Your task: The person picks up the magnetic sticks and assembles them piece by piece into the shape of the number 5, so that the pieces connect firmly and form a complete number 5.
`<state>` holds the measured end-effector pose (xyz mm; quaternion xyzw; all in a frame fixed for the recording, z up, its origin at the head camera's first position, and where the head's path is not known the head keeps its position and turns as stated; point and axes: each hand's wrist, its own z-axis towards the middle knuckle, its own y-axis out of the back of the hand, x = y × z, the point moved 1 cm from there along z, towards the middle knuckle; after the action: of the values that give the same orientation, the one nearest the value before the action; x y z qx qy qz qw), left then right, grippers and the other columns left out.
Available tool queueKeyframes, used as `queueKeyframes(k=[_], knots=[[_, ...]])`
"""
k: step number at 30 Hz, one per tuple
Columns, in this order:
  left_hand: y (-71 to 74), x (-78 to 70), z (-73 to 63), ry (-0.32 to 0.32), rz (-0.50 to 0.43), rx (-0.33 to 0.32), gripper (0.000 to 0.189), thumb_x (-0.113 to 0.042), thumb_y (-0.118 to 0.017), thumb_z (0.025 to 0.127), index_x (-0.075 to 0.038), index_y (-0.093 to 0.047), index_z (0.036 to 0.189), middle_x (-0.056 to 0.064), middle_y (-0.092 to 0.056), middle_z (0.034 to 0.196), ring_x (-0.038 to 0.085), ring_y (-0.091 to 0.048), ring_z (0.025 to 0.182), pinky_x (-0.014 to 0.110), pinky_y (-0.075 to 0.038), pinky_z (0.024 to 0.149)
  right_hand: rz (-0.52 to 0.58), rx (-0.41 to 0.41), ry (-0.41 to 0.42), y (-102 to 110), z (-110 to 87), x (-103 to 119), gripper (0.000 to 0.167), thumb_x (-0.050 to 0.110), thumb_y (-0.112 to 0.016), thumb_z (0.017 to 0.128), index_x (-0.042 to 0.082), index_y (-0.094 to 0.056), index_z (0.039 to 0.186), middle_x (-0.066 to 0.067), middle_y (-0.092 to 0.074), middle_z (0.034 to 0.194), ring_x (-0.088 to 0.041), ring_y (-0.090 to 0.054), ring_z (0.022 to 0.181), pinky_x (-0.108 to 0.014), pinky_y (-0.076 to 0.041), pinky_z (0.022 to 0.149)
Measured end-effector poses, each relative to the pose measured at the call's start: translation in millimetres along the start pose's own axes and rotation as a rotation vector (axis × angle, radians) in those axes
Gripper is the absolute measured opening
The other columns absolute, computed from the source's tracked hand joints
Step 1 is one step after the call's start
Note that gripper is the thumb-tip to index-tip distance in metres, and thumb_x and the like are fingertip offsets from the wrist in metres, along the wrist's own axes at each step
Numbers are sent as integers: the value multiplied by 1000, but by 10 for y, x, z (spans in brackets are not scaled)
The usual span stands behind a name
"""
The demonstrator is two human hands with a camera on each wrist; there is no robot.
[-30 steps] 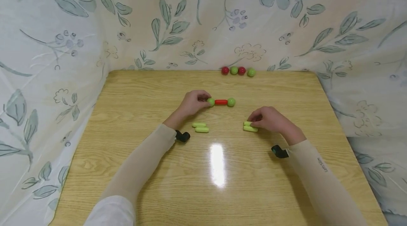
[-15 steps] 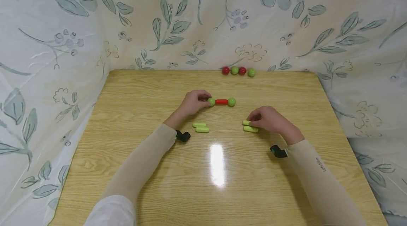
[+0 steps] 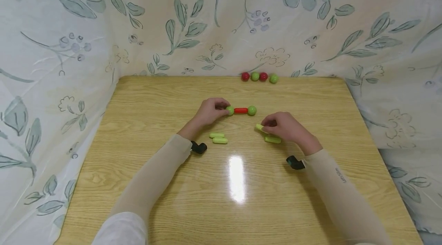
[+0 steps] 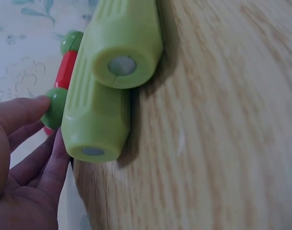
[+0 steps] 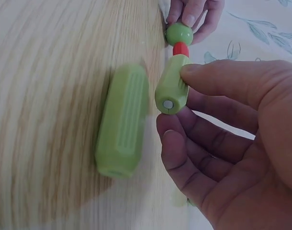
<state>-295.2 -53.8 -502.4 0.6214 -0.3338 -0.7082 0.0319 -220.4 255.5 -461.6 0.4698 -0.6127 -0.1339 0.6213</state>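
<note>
My left hand (image 3: 211, 111) pinches a green ball (image 3: 230, 110) between thumb and fingers. That ball sits at the left end of a red magnetic rod (image 3: 241, 110), and a second green ball (image 3: 252, 110) is at its right end. My right hand (image 3: 284, 126) holds a light green magnetic rod (image 5: 171, 86), its thumb on one side and fingertips on the other; a round metal disc shows in the rod's end. Below that hand, another light green rod (image 3: 273, 140) lies on the table. Two more light green rods (image 3: 219, 138) lie side by side below my left hand.
A row of balls stands along the table's back edge: a red ball (image 3: 245, 76), a green ball (image 3: 255, 76), another red ball (image 3: 263, 76) and another green ball (image 3: 274, 78). Behind the wooden table (image 3: 165, 95) hangs a flowered cloth (image 3: 145, 18).
My right hand has lifted the upper light green rod off its pair and moved it up and left, toward the right green ball. My left hand stays on its ball.
</note>
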Motion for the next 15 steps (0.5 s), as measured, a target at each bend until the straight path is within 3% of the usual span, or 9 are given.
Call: queueKeyframes(k=[15], knots=[[-14, -26, -12, -3, 3, -12, 22, -14, -82, 100, -7, -79, 121, 4, -77, 116, 20, -69, 105, 37, -57, 93, 24, -37, -9, -143, 139, 194, 16, 17, -78, 102, 4, -80, 112, -3, -75, 98, -22, -67, 91, -44, -57, 86]])
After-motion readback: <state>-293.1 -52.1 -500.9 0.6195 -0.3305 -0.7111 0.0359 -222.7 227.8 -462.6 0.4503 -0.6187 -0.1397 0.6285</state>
